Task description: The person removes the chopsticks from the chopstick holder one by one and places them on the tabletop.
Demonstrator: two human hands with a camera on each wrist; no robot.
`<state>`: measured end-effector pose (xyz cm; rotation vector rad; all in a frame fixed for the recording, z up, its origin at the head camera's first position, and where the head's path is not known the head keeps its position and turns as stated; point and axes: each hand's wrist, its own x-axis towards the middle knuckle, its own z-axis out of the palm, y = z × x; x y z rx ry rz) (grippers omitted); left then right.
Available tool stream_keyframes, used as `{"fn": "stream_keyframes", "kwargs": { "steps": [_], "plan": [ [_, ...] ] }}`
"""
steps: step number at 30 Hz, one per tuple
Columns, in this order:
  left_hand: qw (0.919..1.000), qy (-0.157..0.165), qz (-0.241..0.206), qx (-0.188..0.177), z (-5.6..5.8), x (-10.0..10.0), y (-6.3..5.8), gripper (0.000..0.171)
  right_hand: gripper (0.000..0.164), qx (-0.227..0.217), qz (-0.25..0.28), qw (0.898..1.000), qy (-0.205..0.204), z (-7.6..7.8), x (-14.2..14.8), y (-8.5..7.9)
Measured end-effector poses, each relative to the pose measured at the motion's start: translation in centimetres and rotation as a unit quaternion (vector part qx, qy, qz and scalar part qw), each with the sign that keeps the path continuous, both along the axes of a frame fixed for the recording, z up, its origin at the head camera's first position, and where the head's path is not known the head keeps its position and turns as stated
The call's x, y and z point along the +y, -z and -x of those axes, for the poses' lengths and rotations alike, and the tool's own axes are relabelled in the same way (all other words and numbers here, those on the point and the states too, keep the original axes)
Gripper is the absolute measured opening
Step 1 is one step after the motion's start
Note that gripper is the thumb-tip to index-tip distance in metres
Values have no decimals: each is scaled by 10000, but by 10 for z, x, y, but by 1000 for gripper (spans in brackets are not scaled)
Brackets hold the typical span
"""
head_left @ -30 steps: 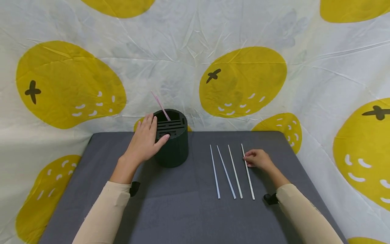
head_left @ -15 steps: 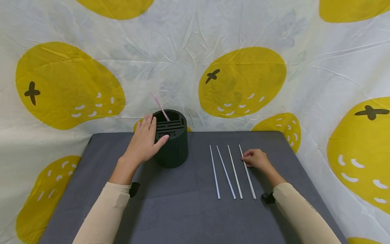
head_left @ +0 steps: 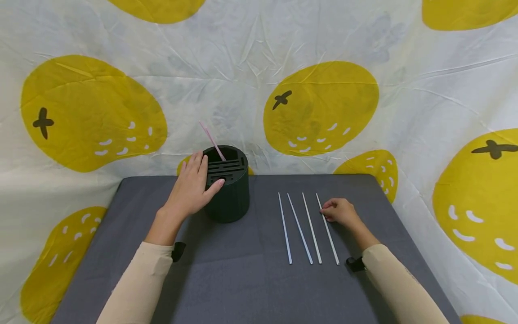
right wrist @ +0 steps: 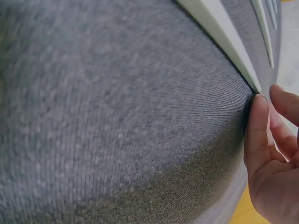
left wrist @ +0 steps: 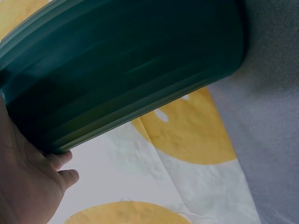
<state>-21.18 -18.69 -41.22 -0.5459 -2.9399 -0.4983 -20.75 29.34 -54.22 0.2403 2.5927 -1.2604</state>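
In the head view a dark green cylindrical knife holder (head_left: pixel 232 202) with a slotted top stands upright at the table's back. My left hand (head_left: pixel 190 184) rests against its left side, fingers extended up to the rim and thumb on the slotted top's front edge. The left wrist view shows the holder's smooth wall (left wrist: pixel 131 60) beside that hand. Several slim chopsticks lie side by side right of the holder. My right hand (head_left: pixel 340 211) pinches the rightmost, pale chopstick (head_left: pixel 329 236) near its upper part, thumb and fingertips (right wrist: pixel 259 105) close over the cloth.
A pink stick (head_left: pixel 211 140), probably another chopstick, leans out of the holder's open rear part. Left of the held one lie a cream chopstick (head_left: pixel 312 229) and two bluish chopsticks (head_left: pixel 301 229). Grey cloth (head_left: pixel 243 288) covers the table; a fruit-patterned sheet (head_left: pixel 226 54) hangs behind.
The far end of the rightmost chopstick has swung left, while its near end has shifted slightly right. My right hand has moved a little left. The left hand stays on the holder.
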Motion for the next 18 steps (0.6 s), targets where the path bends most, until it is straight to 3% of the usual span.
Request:
{"fn": "stream_keyframes", "kwargs": {
  "steps": [4,8,18],
  "plan": [
    [10000,26,10,14,1,0,1,96,27,-50,243,9997,-13,-1,5,-4],
    [10000,36,-7,14,1,0,1,97,29,205,256,9994,-128,3,8,-15],
    [10000,54,-64,35,2,-2,2,96,38,752,399,9956,-404,20,-1,-75]
  ]
}}
